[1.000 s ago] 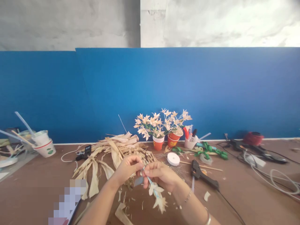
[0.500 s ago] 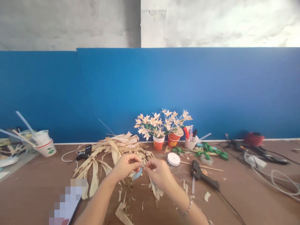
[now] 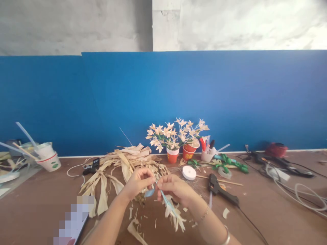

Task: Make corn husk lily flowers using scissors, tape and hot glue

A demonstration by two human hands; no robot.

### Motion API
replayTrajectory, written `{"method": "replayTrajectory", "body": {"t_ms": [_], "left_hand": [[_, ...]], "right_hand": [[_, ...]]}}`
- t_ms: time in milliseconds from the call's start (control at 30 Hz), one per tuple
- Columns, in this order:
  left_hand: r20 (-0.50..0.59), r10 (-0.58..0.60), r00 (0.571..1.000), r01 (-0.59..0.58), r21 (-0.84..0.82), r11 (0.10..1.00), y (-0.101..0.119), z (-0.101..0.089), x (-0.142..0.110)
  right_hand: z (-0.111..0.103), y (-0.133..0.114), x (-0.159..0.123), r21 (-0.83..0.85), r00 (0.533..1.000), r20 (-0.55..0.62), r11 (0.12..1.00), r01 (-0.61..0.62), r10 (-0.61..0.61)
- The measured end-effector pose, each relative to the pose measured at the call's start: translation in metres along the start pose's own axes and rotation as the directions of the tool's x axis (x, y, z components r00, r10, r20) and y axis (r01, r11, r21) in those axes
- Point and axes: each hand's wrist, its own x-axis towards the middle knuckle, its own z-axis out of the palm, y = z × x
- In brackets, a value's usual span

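Near the middle of the table, my left hand (image 3: pixel 140 183) pinches a thin stem with its fingertips. My right hand (image 3: pixel 175 188) is beside it, thumb and fingers closed on the same stem. Pale blue tape wraps the flower stem (image 3: pixel 167 201), which slants down to the right below my right hand. Cream husk flowers (image 3: pixel 176 219) hang at its lower end. A loose blue tape strip (image 3: pixel 149 193) dangles under my left fingertips. The thin wire (image 3: pixel 125 136) sticking up behind my left hand appears to belong to this stem, though the hand hides the join.
Dried corn husks (image 3: pixel 122 161) are heaped behind my hands. Finished husk flowers stand in red paper cups (image 3: pixel 173 156). To the right lie a white tape roll (image 3: pixel 189 173), a black glue gun (image 3: pixel 221 192) and cables (image 3: pixel 297 195). A white cup (image 3: pixel 49 162) stands left.
My right hand has turned, and the flower end of the stem now shows below it. The wire tip behind my left hand has swung right. The blue strip has shifted slightly.
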Motion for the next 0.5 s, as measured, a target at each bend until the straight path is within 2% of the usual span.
{"method": "replayTrajectory", "body": {"t_ms": [67, 133, 167, 233, 267, 333, 433, 500], "left_hand": [[-0.039, 0.000, 0.999, 0.002, 0.037, 0.999, -0.0020, 0.0021, 0.0017], [-0.060, -0.014, 0.998, 0.020, 0.089, 0.996, -0.0030, 0.0027, 0.0033], [-0.062, -0.029, 0.998, 0.035, 0.113, 0.993, -0.0031, 0.0023, 0.0038], [-0.054, -0.058, 0.997, 0.065, 0.141, 0.988, -0.0024, 0.0005, 0.0040], [-0.046, -0.068, 0.997, 0.074, 0.144, 0.987, -0.0019, -0.0009, 0.0038], [-0.026, -0.077, 0.997, 0.080, 0.127, 0.989, -0.0010, -0.0036, 0.0031], [0.014, -0.073, 0.997, 0.072, 0.071, 0.995, -0.0014, -0.0060, 0.0018], [0.047, -0.063, 0.997, 0.062, 0.020, 0.998, -0.0023, -0.0056, 0.0010]], "right_hand": [[0.0025, 0.0027, 0.0020, -0.215, 0.979, -0.164, 0.973, 0.082, -0.119], [0.0055, 0.0054, 0.0034, -0.475, 0.910, -0.306, 0.873, 0.109, -0.280], [0.0067, 0.0064, 0.0036, -0.573, 0.877, -0.333, 0.813, 0.105, -0.348], [0.0080, 0.0068, 0.0030, -0.671, 0.851, -0.316, 0.733, 0.113, -0.420], [0.0080, 0.0062, 0.0022, -0.671, 0.859, -0.292, 0.730, 0.130, -0.421], [0.0067, 0.0039, 0.0000, -0.582, 0.902, -0.237, 0.796, 0.166, -0.362], [0.0020, 0.0013, -0.0028, -0.295, 0.978, -0.108, 0.945, 0.142, -0.181], [-0.0017, 0.0015, -0.0033, -0.092, 0.998, 0.003, 0.993, 0.068, -0.068]]}}
